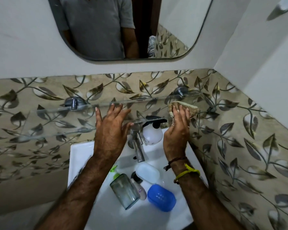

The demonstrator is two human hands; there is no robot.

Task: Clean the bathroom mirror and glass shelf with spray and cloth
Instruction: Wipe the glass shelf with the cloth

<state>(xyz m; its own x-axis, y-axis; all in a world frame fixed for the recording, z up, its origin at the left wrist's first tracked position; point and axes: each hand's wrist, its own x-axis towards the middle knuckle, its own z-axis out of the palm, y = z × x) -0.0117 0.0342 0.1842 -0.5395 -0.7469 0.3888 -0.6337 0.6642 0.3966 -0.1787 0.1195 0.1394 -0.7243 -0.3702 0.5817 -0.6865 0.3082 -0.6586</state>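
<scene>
the right hand (177,128) lies flat on a beige cloth (183,108), fingers straight and close together, pressing it onto the right part of the glass shelf (40,120). the left hand (111,125) is spread wide beside it, fingers straight and splayed, palm down over the middle of the shelf; whether it touches the glass i cannot tell. between the two hands, just below the shelf edge, stands a white spray bottle (152,132) with a black trigger head, and next to it, under the left hand's thumb side, the chrome tap (138,146). nearer the wrists, in the white sink (78,156), lie a clear green-tinted dispenser (124,190), a small white tube (139,187), a white soap case (147,172) and a blue soap case (161,197). above the fingertips hangs the mirror (106,30), showing a grey shirt. leaf-patterned tiles (239,146) cover the wall behind and to the right of the right hand.
</scene>
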